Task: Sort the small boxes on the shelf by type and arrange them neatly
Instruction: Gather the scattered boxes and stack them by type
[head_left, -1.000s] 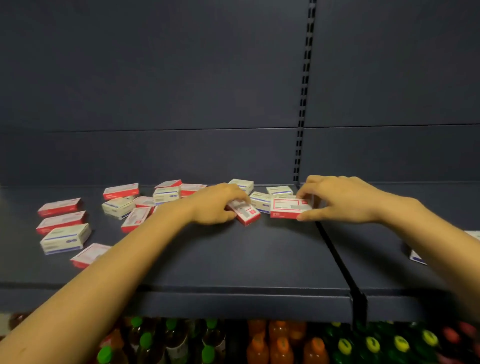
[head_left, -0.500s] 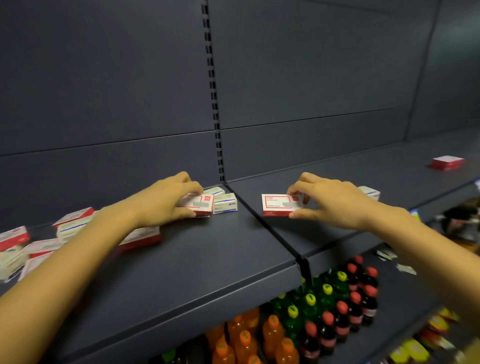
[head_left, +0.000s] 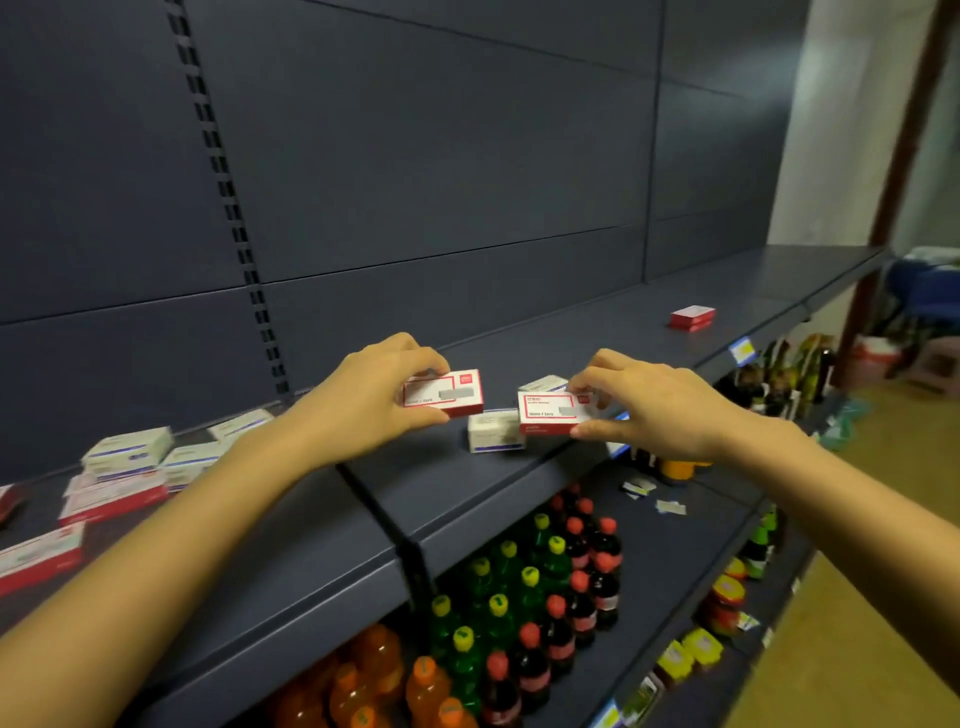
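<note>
My left hand (head_left: 363, 402) grips a red-and-white small box (head_left: 451, 396) by its left end, held just above the dark shelf (head_left: 441, 488). A second red-and-white box (head_left: 551, 413) is pinched in my right hand (head_left: 652, 405), right of the first. Between and below them a white-and-blue box (head_left: 494, 430) lies on the shelf, and another white box (head_left: 543, 384) peeks out behind the right-hand box. Far right on the shelf sits a short stack of red boxes (head_left: 692, 317). A mixed heap of red and white-blue boxes (head_left: 124, 467) lies at the left.
A slotted upright (head_left: 228, 208) and a seam (head_left: 374, 514) divide the shelf sections. Below, bottles with orange, green and dark contents (head_left: 519, 613) fill the lower shelf, with jars (head_left: 724, 608) further right. A floor area and clutter (head_left: 904, 332) show at far right.
Both hands have lifted their red boxes and carried them rightwards past the shelf seam. My view has swung right, so the heap of boxes now lies at the left edge.
</note>
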